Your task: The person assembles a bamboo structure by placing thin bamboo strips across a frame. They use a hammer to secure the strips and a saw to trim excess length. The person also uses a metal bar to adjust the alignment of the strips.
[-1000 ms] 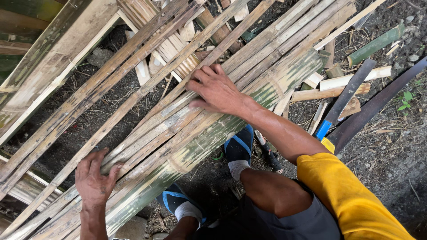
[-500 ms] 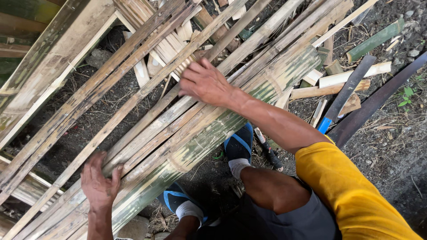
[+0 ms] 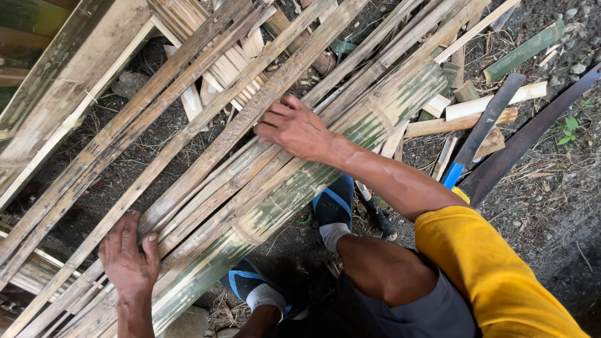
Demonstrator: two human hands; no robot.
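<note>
1. Since half a second ago the right hand (image 3: 294, 128) has slid a little up and along the bamboo slats (image 3: 206, 188), and the left hand (image 3: 128, 260) has settled lower on the same bundle, its fingers now flatter.
2. Right hand: fingers spread and loose, palm down, pressing on the upper slats near the middle of the bundle; it grasps nothing.
3. Left hand: fingers together and slightly curled over the edge of the lower slats, resting on them rather than clenched round one.
4. Those slats are long split strips, laid side by side and running diagonally from lower left to upper right, propped above dark soil.
5. A wider green-streaked split bamboo piece (image 3: 350, 147) lies along the near edge of the bundle, touching it.
6. Below the bundle show the person's feet in blue sandals (image 3: 332, 203) with white socks, and a yellow sleeve (image 3: 488, 269) on the right arm.
7. At the right, on the ground well apart from the hands, lies a long dark blade with a blue handle (image 3: 479, 134), beside short bamboo offcuts (image 3: 488, 100).
</note>
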